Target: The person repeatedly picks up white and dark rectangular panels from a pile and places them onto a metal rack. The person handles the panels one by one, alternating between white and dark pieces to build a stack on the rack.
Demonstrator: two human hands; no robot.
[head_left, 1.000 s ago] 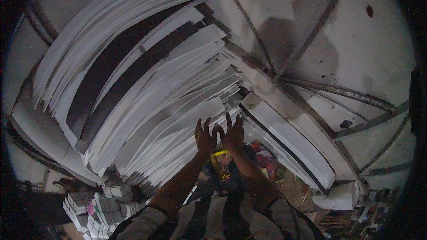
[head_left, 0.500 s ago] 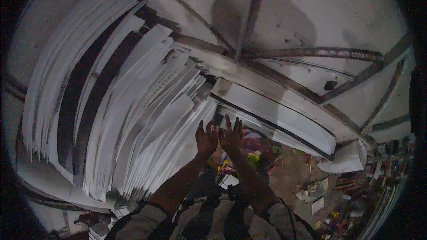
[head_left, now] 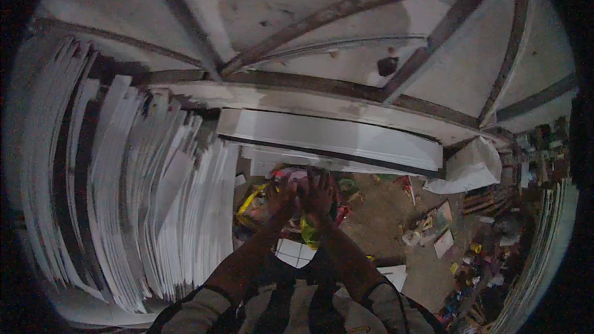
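My left hand (head_left: 281,199) and my right hand (head_left: 316,198) are held out side by side at the middle of the view. Their fingers are spread, and I see nothing in either. Dimness blurs the fingertips. Beyond and below them lies a mixed heap with a pink bundle (head_left: 298,176), a yellow piece (head_left: 252,203) and a yellow-green piece (head_left: 309,232). Whether the hands touch the heap I cannot tell. A white tile-like piece with dark lines (head_left: 296,252) shows between my forearms.
Many upright white sheets (head_left: 179,210) stand packed at the left. A long stack of white panels (head_left: 334,138) lies along the far wall, a crumpled white sack (head_left: 469,167) at its right end. Scraps and clutter (head_left: 489,253) cover the right side of the brown floor (head_left: 380,210).
The view has swung to the right, so the sheets and panels sit further left. Both hands stay open and close together, now seen against the coloured heap instead of the panel stack's near end.
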